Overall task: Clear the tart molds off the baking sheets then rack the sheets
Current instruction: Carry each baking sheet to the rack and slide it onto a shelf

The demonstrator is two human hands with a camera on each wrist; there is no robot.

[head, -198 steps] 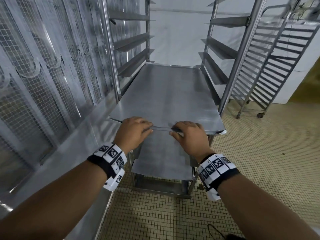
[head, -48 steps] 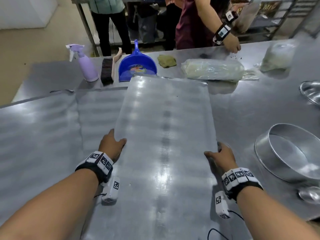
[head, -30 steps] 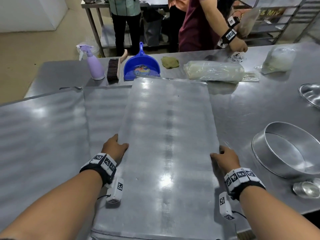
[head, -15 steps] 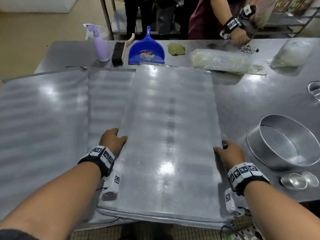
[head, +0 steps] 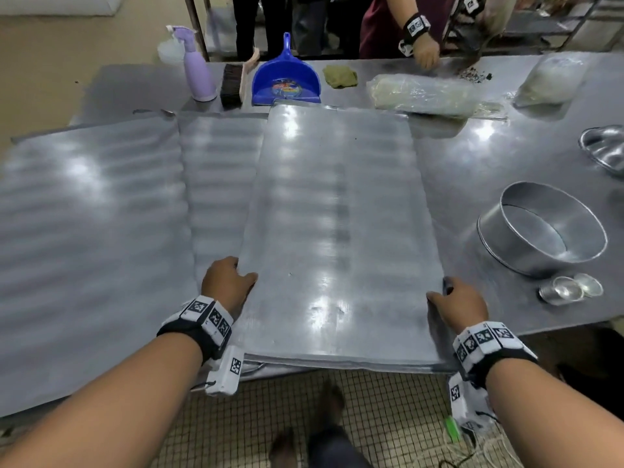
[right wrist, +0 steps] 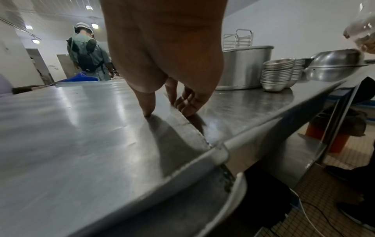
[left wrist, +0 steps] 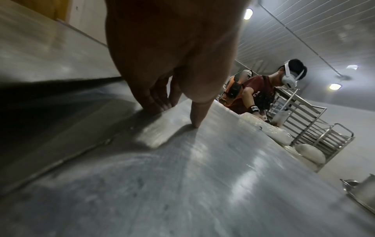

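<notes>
An empty baking sheet (head: 337,231) lies lengthwise on top of another sheet, its near end sticking out past the table's front edge. My left hand (head: 229,282) grips its left rim, thumb on top and fingers curled at the edge (left wrist: 175,117). My right hand (head: 456,304) grips the right rim the same way (right wrist: 167,112). Two short stacks of small tart molds (head: 562,290) stand on the table to the right, apart from the sheets; the right wrist view shows them (right wrist: 278,73) stacked.
More sheets (head: 84,231) cover the table's left half. A round cake pan (head: 540,231) and a bowl (head: 604,150) sit right. Along the far edge lie a spray bottle (head: 199,72), brush (head: 233,86), blue dustpan (head: 287,82) and bagged dough (head: 422,94). Another person (head: 422,45) works opposite.
After racking one sheet, I am back at the table. Over the last second the top sheet has slid toward me, both hands on its rims, and now overhangs the table edge.
</notes>
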